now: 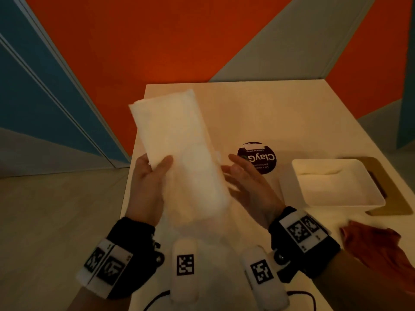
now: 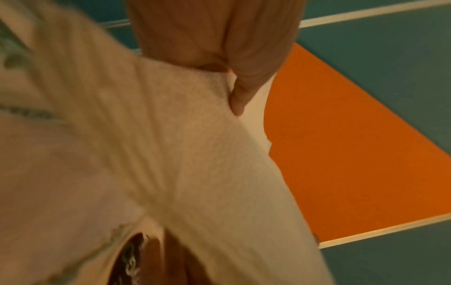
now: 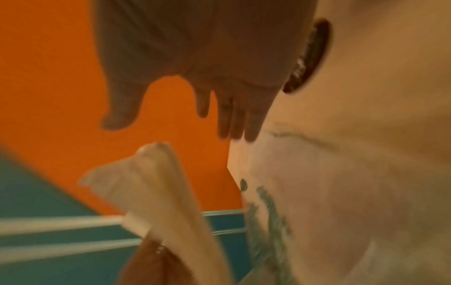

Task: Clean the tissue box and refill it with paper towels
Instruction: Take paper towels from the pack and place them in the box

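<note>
Gripping the paper towel stack (image 1: pixel 179 153), left hand (image 1: pixel 148 182) tilts it up-left (right hand (image 1: pixel 247 187) spread empty).

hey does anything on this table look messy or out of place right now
Nothing is spilled or damaged. The orange cloth lies crumpled at the table's near right edge, and the white box sits askew over its tan lid. The left hand holds the paper towel stack tilted.
</note>
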A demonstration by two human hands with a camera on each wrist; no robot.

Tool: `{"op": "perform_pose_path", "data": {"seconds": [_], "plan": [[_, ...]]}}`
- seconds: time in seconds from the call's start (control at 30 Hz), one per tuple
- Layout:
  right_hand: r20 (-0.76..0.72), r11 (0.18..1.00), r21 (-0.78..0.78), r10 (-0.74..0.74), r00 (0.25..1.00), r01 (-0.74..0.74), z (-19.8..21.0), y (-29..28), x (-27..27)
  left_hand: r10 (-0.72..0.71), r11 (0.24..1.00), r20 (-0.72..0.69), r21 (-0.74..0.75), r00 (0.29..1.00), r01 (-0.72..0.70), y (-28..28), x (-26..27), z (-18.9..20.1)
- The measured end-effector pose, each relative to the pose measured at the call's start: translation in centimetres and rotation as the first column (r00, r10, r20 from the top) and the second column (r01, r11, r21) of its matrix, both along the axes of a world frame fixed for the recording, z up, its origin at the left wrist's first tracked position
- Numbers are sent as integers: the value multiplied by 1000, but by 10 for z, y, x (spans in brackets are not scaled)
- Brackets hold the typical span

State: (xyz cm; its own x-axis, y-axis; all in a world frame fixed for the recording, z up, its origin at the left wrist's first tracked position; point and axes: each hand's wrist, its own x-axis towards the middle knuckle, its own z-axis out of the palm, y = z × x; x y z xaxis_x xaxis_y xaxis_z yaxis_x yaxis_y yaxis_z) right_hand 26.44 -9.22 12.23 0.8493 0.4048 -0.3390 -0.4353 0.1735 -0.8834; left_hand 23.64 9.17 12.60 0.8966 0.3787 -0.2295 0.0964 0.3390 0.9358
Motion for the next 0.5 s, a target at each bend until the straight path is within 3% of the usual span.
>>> {"op": "perform_pose_path", "data": {"seconds": [0.1, 0.17, 0.23, 0.33, 0.4, 0.5], "plan": [[-161, 953, 296, 113, 981, -61, -1, 9, -8, 123, 984, 61, -141, 990, -114, -22, -5, 10], [-147, 940, 341, 77, 986, -23, -3, 13, -14, 184, 961, 49, -220, 982, -169, -38, -9, 11], [-104, 954, 291, -46, 994, 74, -5, 17, -16, 197, 941, 12, -283, 980, -185, -50, -13, 11], [-78, 966, 210, -139, 987, 152, -9, 11, -11, 90, 945, 90, -323, 992, -56, -45, -16, 8], [-83, 965, 225, -120, 989, 136, -8, -2, -5, 3, 947, 155, -316, 988, 47, -21, -13, 9], [-60, 981, 190, -33, 998, 43, -2, -26, 4, -141, 971, 98, -182, 985, 157, 19, -6, 22]]}}
